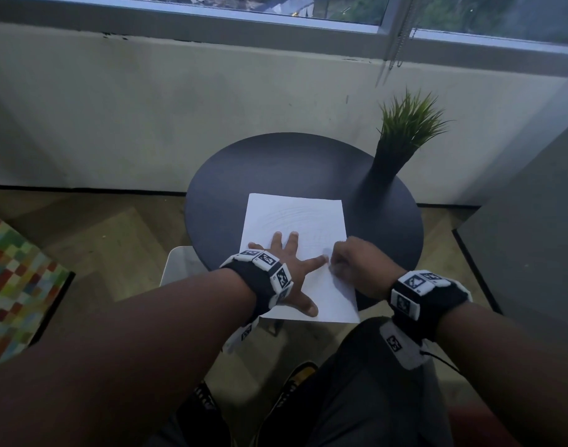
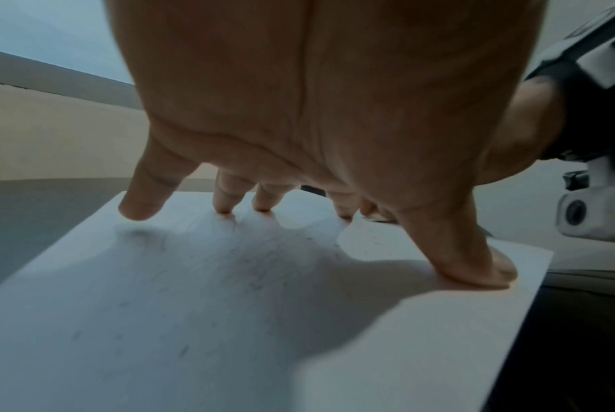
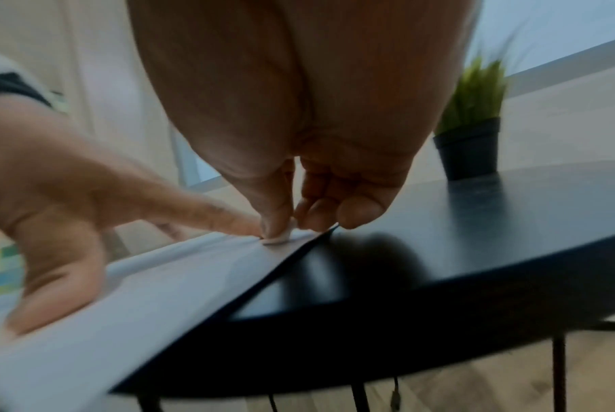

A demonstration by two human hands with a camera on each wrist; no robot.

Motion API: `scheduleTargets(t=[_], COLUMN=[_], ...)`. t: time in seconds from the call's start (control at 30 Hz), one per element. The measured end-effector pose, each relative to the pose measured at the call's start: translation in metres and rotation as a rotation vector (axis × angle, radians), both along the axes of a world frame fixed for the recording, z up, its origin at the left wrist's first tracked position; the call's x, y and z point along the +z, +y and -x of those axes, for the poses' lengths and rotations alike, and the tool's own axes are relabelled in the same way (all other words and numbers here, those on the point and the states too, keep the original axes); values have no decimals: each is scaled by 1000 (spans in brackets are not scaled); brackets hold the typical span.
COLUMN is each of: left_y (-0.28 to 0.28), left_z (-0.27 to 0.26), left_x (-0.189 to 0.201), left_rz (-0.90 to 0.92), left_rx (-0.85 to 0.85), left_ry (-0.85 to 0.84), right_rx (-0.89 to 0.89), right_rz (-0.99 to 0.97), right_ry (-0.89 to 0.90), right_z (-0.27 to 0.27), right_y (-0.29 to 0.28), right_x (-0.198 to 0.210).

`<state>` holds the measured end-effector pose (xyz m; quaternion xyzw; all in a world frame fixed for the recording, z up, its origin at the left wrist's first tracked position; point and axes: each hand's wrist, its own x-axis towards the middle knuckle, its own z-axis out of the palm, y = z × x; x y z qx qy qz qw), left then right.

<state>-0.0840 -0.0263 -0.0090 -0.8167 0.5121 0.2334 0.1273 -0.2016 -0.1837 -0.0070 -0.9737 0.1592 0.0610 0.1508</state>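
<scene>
Sheet: white rectangular paper sheet (image 1: 295,217), overhanging the round dark table (image 1: 276,162) at its near edge.
Left hand (image 1: 289,269): spread flat on the sheet.
Right hand (image 1: 356,266): pinches a small white eraser (image 3: 278,237) at the sheet's right edge.

The left hand (image 1: 292,269) lies palm down, fingers spread straight — tips pressing. The right hand (image 1: 356,266) curls just beside the left forefinger, pinching a small white piece (image 3: 279,235).

White paper sheet (image 1: 295,217), flat, eraser (image 3: 278,237) atop
</scene>
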Motion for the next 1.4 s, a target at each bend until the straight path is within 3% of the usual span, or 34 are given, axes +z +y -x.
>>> scheduleTargets(t=[0.07, 0.23, 0.33, 0.4, 0.5, 0.57, 0.67, 0.73, 0.9, 1.1, 1.4], left_y=[0, 0, -2, -3, -1, -1, -3, -2, 0, 1, 0], left_z=[0, -1, 1, 1, 1, 0, 0, -1, -2, 1, -7], left_x=[1, 5, 8, 10, 11, 10, 9, 8, 7, 11, 15], left_rz=[-11, -20, -41, -44, -36, -35, -39, -44, -31, -50, 128], left_rx=[-2, -5, -20, -21, -22, -25, -31, -29, -29, -14, 2], left_ry=[1, 8, -14, -15, -12, -13, -20, -19, -6, 0, -81], right_rx=[-44, 205, -38, -76, 171, 224, -33, -108, 186, -215, -209], right_rz=[11, -96, -69, -42, -80, -113, -78, -63, -145, -73, -196], right_ry=[-28, 91, 44, 15, 86, 132, 82, 45, 161, 84, 44], right_z=[-1, 11, 7, 8, 13, 16, 8, 8, 18, 0, -5], right_y=[0, 19, -4, -4, 28, 30, 2, -2, 35, -17, -17], right_x=[-7, 2, 7, 5, 3, 6, 9, 6, 7, 2, 10])
